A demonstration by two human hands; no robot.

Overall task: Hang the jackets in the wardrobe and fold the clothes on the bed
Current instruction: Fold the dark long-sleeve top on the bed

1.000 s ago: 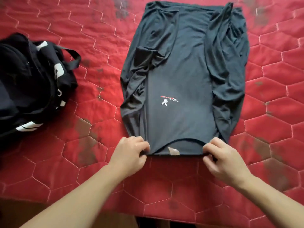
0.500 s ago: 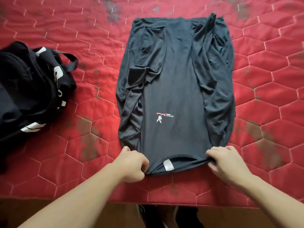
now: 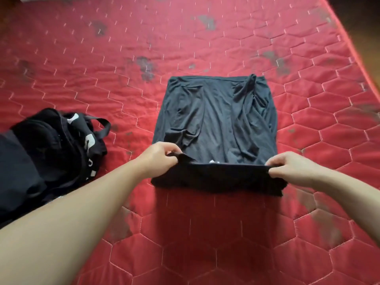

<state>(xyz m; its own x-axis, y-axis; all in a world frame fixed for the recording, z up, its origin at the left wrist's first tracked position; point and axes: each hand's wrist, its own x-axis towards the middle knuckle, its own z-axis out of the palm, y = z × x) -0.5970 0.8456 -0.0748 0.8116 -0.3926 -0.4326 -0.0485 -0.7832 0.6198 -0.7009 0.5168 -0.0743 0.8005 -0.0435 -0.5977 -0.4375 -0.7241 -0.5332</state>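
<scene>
A dark grey T-shirt [image 3: 216, 120] lies lengthwise on the red quilted bed [image 3: 102, 58], its sides folded inward over the middle. My left hand [image 3: 159, 159] pinches the shirt's near left corner. My right hand [image 3: 292, 167] pinches the near right corner. Between them the near edge is lifted off the bed and turned over toward the far end, so a dark band of fabric hangs between my hands. A small white label shows just behind that raised edge.
A heap of black clothing with white markings and a strap [image 3: 51, 153] lies at the left side of the bed. The bed's right edge [image 3: 362, 64] runs diagonally at the upper right, with dark floor beyond.
Both hands have lifted the shirt's near edge off the bed and carried it away from me over the shirt. The view has tilted up and shows more of the bed.
</scene>
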